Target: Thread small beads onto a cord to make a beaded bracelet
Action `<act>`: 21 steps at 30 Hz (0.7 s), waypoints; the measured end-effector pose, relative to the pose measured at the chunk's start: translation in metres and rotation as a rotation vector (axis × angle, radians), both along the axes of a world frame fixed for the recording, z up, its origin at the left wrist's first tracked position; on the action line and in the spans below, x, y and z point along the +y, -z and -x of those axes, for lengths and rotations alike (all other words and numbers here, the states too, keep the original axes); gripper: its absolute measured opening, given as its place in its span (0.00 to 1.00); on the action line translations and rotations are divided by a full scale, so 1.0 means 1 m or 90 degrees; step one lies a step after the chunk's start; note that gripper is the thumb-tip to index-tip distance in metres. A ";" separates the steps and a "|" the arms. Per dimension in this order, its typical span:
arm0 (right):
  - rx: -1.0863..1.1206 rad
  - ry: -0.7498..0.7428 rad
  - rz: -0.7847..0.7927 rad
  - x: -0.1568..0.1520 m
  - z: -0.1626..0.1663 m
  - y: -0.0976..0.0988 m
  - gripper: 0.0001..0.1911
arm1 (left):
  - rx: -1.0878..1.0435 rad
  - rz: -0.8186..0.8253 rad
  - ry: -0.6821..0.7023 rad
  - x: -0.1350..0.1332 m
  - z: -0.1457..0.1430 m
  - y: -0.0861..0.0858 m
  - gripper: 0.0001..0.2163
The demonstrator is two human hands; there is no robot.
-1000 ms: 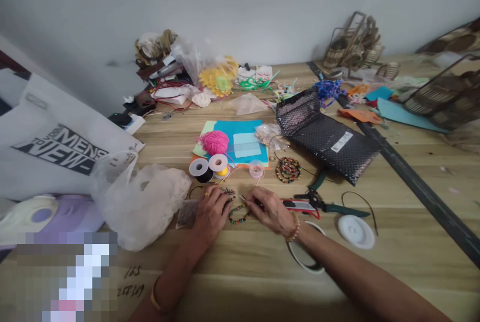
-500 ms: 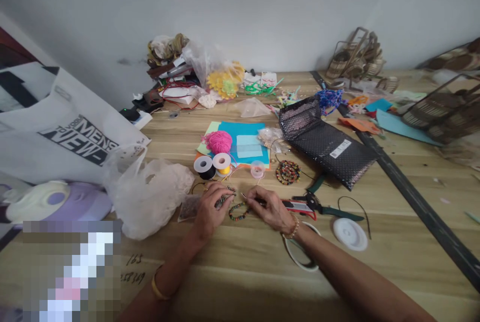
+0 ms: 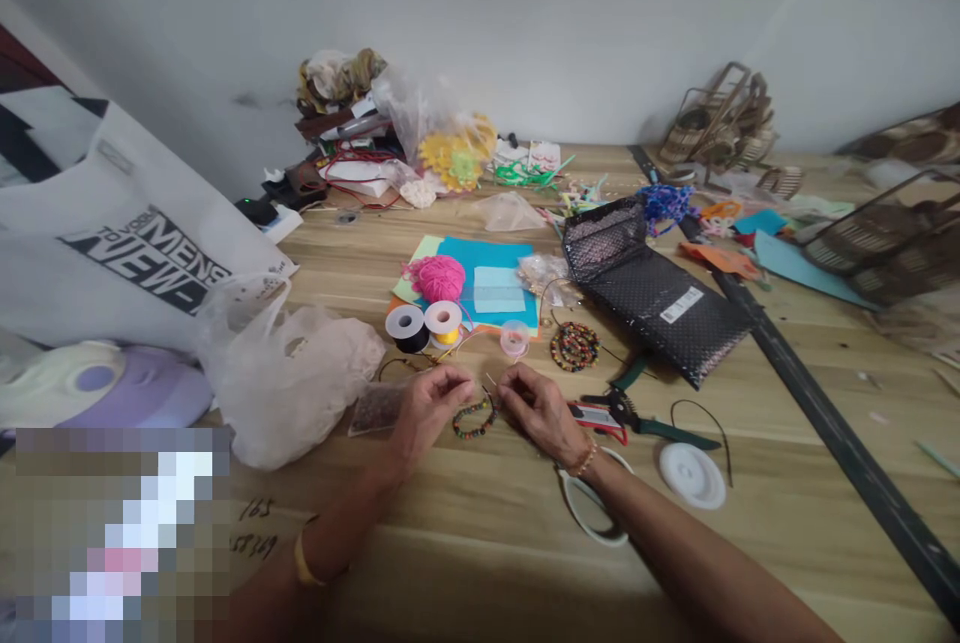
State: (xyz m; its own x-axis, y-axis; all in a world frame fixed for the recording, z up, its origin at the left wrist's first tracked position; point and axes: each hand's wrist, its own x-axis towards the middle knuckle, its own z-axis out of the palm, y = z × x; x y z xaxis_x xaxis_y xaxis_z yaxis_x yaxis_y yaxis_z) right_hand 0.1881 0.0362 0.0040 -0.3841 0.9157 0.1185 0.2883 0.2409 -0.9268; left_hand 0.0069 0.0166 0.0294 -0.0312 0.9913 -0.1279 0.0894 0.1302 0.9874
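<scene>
A string of small multicoloured beads (image 3: 475, 420) lies in a loop just below and between my hands. My left hand (image 3: 431, 410) is closed in a pinch, its fingertips just above the left side of the loop. What they hold is too small to make out. Opposite it, my right hand (image 3: 537, 411) pinches a thin light strand (image 3: 490, 379) whose end sticks out toward the left hand. A clear packet of tiny beads (image 3: 373, 410) rests beside my left wrist. Farther back on the right is a coiled pile of bead strings (image 3: 575, 346).
Black (image 3: 407, 328) and yellow thread spools (image 3: 443, 325), a clear spool (image 3: 514, 338) and pink yarn (image 3: 439, 279) stand behind my hands. To the right are a cutter knife (image 3: 596, 416), green-handled pliers (image 3: 675, 430), a white spool (image 3: 692, 475) and a black bubble mailer (image 3: 660, 293). A plastic bag (image 3: 289, 388) sits left.
My left hand has lifted its fingertips and turned, and the beads that were at its fingers no longer show there. My right hand is slightly farther right, with the light strand showing more clearly.
</scene>
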 end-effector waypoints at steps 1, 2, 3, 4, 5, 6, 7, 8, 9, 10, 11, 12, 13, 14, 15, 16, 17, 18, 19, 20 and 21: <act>-0.004 -0.001 -0.001 0.000 0.000 0.000 0.09 | 0.009 -0.007 0.004 0.000 -0.001 0.002 0.07; -0.007 -0.002 -0.003 0.000 0.000 0.000 0.09 | 0.021 -0.016 0.005 -0.001 -0.001 0.005 0.07; -0.011 -0.004 -0.005 0.000 0.000 -0.001 0.08 | 0.036 -0.029 0.002 -0.002 -0.001 0.007 0.07; -0.014 -0.006 -0.009 0.000 0.001 -0.001 0.08 | 0.058 -0.046 -0.002 -0.003 -0.001 0.010 0.07; -0.015 -0.008 -0.012 0.000 0.001 -0.001 0.09 | 0.088 -0.069 -0.001 -0.004 0.000 0.011 0.06; -0.016 -0.010 -0.014 0.000 0.001 -0.001 0.09 | 0.129 -0.104 0.005 -0.005 0.001 0.013 0.05; -0.015 -0.012 -0.014 -0.001 0.001 -0.001 0.09 | 0.178 -0.153 0.018 -0.006 0.003 0.014 0.05; -0.013 -0.014 -0.013 -0.001 0.001 -0.001 0.09 | 0.235 -0.213 0.033 -0.007 0.004 0.015 0.04; -0.012 -0.016 -0.010 -0.001 0.001 0.000 0.09 | 0.299 -0.278 0.047 -0.008 0.007 0.015 0.04; -0.011 -0.018 -0.009 -0.001 0.001 0.000 0.10 | 0.366 -0.340 0.061 -0.009 0.009 0.015 0.05; -0.012 -0.020 -0.009 -0.001 0.001 0.001 0.10 | 0.431 -0.392 0.074 -0.009 0.012 0.015 0.05; -0.015 -0.021 -0.011 -0.001 0.001 0.002 0.10 | 0.489 -0.426 0.086 -0.009 0.014 0.015 0.05; -0.018 -0.021 -0.015 -0.001 0.000 0.003 0.10 | 0.537 -0.445 0.099 -0.008 0.017 0.015 0.05; -0.021 -0.022 -0.019 0.000 0.000 0.004 0.10 | 0.572 -0.453 0.112 -0.008 0.019 0.016 0.06; -0.022 -0.021 -0.024 0.000 0.000 0.005 0.10 | 0.592 -0.455 0.127 -0.006 0.022 0.017 0.06; -0.023 -0.020 -0.027 0.000 0.000 0.006 0.10 | 0.602 -0.453 0.139 -0.005 0.024 0.018 0.05; -0.024 -0.020 -0.027 0.000 0.000 0.006 0.10 | 0.608 -0.447 0.147 -0.003 0.027 0.020 0.05; -0.025 -0.021 -0.027 0.000 0.000 0.006 0.10 | 0.610 -0.438 0.154 -0.001 0.029 0.022 0.05; -0.027 -0.022 -0.026 0.000 0.000 0.005 0.10 | 0.609 -0.425 0.155 0.000 0.031 0.023 0.05; -0.029 -0.022 -0.025 0.000 0.000 0.004 0.10 | 0.605 -0.412 0.156 0.002 0.033 0.025 0.05; -0.030 -0.023 -0.025 -0.001 0.000 0.004 0.10 | 0.603 -0.400 0.157 0.003 0.035 0.026 0.05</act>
State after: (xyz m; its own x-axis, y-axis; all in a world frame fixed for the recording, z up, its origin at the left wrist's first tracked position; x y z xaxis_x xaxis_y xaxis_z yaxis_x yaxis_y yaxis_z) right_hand 0.1878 0.0356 0.0004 -0.4227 0.8962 0.1345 0.3222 0.2873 -0.9020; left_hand -0.0279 0.0195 0.0034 0.3514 0.8644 0.3595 0.7811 -0.4824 0.3964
